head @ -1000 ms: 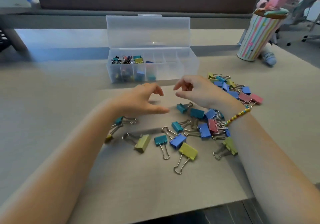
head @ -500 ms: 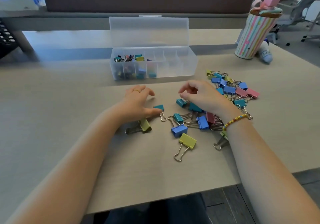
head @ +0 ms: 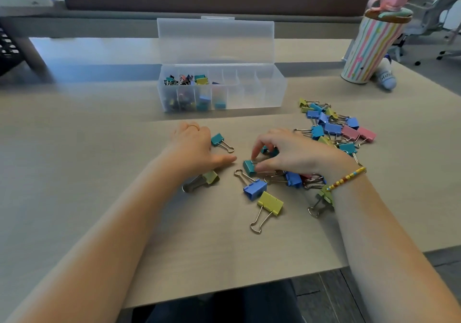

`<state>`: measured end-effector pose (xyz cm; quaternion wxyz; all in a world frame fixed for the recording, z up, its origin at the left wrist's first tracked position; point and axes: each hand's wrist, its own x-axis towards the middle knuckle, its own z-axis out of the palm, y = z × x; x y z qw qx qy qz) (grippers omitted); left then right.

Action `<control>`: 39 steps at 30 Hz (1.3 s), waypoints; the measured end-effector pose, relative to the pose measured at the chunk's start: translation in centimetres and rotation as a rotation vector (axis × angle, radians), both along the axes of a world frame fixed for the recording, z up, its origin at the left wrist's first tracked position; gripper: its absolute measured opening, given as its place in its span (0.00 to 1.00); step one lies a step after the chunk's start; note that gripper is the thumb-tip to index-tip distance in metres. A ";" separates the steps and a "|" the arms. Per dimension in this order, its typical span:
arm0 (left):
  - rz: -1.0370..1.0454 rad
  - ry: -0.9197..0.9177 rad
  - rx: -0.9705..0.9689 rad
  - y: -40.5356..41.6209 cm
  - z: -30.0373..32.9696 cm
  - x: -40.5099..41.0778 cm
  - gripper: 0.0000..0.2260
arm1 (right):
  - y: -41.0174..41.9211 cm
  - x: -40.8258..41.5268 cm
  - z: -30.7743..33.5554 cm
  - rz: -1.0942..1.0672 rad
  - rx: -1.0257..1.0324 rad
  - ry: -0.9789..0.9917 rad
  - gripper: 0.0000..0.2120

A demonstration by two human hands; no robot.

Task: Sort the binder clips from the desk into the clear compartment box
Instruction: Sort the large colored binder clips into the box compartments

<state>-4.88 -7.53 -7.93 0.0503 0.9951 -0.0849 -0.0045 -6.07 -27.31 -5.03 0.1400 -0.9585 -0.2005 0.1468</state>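
The clear compartment box (head: 272, 90) stands open at the back of the desk, with binder clips in its left compartments. Loose coloured clips lie in front of it. My right hand (head: 291, 154) pinches a teal clip (head: 249, 167) between thumb and forefinger on the desk. My left hand (head: 194, 148) rests on the desk with fingers relaxed, beside another teal clip (head: 217, 139) and above a yellow-green clip (head: 210, 177). A blue clip (head: 255, 188) and a yellow clip (head: 270, 202) lie nearer to me.
A heap of blue, pink, yellow and teal clips (head: 334, 128) lies to the right. A striped tumbler (head: 369, 45) stands at the back right with a small bottle (head: 385, 78) beside it. The desk's front edge (head: 224, 290) runs close to me.
Both hands came down onto the desk. My right hand moved left and closed its thumb and forefinger on a teal clip. My left hand slid slightly away from the other teal clip.
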 end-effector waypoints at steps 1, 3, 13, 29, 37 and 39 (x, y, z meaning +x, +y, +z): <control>0.014 0.004 0.015 0.0 -0.1 0.2 0.26 | 0.3 0.1 -0.2 -0.020 -0.005 -0.049 0.10; 0.042 0.003 -0.001 -0.1 -0.2 0.7 0.27 | 0.9 0.5 -0.6 -0.059 -0.019 -0.143 0.11; 0.103 0.075 0.050 -0.6 0.0 2.8 0.24 | 1.9 1.0 -1.5 -0.079 -0.009 -0.221 0.09; -0.044 0.050 -0.007 -1.1 1.3 1.5 0.08 | 2.1 1.8 -0.7 -0.186 0.586 -0.214 0.01; -0.147 0.135 0.270 -1.5 2.7 4.2 0.12 | 3.2 5.8 0.8 -0.249 0.684 -0.260 0.04; -0.162 0.119 0.249 -1.2 3.0 4.8 0.11 | 3.4 6.8 1.4 -0.283 0.750 -0.297 0.02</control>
